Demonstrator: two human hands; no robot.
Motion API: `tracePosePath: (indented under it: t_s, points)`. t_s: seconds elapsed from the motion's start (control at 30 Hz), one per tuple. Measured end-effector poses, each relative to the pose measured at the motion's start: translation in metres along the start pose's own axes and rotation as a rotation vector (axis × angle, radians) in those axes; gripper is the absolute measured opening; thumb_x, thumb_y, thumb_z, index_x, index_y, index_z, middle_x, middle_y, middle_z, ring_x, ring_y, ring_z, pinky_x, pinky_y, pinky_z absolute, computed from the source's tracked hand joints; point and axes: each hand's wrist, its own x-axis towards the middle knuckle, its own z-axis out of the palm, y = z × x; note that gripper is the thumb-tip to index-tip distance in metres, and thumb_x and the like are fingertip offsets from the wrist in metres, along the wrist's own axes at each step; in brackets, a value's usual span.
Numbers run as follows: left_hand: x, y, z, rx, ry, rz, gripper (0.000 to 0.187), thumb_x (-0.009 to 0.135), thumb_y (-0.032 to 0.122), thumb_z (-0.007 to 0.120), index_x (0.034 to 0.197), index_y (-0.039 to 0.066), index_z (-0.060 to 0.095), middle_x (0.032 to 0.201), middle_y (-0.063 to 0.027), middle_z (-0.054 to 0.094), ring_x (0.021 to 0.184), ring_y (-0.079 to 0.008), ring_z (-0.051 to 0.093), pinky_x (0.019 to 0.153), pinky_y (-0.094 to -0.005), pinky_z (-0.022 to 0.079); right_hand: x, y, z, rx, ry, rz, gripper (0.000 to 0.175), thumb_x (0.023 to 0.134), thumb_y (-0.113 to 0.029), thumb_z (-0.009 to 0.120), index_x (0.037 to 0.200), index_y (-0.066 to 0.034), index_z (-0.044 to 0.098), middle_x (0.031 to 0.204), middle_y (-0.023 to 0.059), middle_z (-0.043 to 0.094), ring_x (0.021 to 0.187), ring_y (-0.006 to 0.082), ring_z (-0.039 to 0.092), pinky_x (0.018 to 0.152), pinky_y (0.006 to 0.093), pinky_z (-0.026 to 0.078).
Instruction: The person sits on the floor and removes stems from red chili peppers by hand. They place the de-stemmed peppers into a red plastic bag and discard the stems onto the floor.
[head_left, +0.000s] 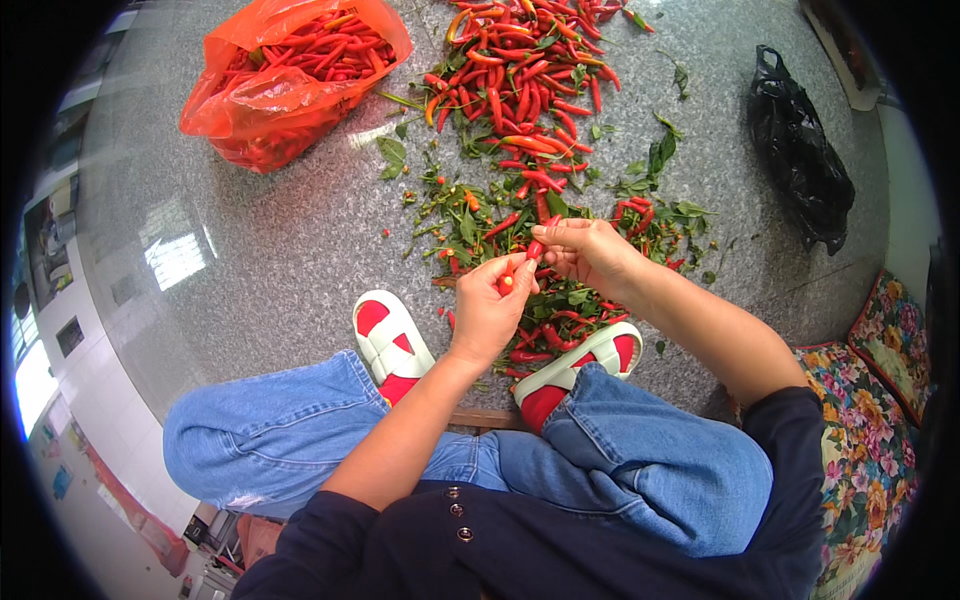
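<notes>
Both hands meet above the pile of stems and leaves on the floor. My left hand (491, 304) holds red chili peppers, one of them showing its cut or stemless end between the fingers. My right hand (589, 251) pinches the upper part of a red chili pepper (535, 249), whose lower end rests at my left fingertips. Below and around them lies a heap of green leaves and stems (469, 225) mixed with loose chilies. Farther ahead, a large pile of red chili peppers (525, 82) spreads on the grey floor. Some of the heap is hidden under my hands.
An open red plastic bag (277, 105) full of chilies stands at the upper left. A black plastic bag (802, 154) lies at the right. My feet in pale green sandals (390, 345) flank the near heap. Floral cushions (862, 450) are at the lower right.
</notes>
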Motion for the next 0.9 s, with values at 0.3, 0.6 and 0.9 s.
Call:
tracePosePath:
  t_s: [0.3,0.6,0.9]
  points:
    - [0.004,-0.019,-0.009,-0.398,0.260,-0.562,0.031,0.078,0.034,0.070,0.072,0.007,0.055,0.057,0.0004,0.052,0.042,-0.0036,0.040,0.039,-0.0191,0.033,-0.004,0.000,0.012,-0.092,0.021,-0.331,0.013,0.080,-0.009,0.067,0.086,-0.0035,0.057,0.085,0.0051,0.064,0.077,0.0109,0.062,0.070,0.0232,0.052]
    - [0.009,-0.028,-0.013,-1.096,0.090,-0.516,0.016,0.089,0.025,0.054,0.090,0.009,0.054,0.076,0.0006,0.053,0.049,-0.0052,0.036,0.046,-0.0188,0.031,0.022,-0.001,-0.005,-0.884,0.006,-1.037,0.020,0.070,-0.021,0.075,0.084,-0.0077,0.069,0.081,0.0049,0.062,0.074,0.0155,0.060,0.067,0.0275,0.048]
    - [0.014,-0.020,-0.017,-0.799,-0.100,-0.291,0.016,0.088,0.016,0.041,0.093,0.003,0.049,0.078,-0.0044,0.051,0.062,-0.0135,0.053,0.066,-0.0327,0.053,0.053,-0.026,-0.014,-1.578,0.443,-1.032,0.023,0.075,-0.027,0.067,0.090,-0.0100,0.065,0.089,0.0067,0.064,0.079,0.0260,0.063,0.065,0.0355,0.051]
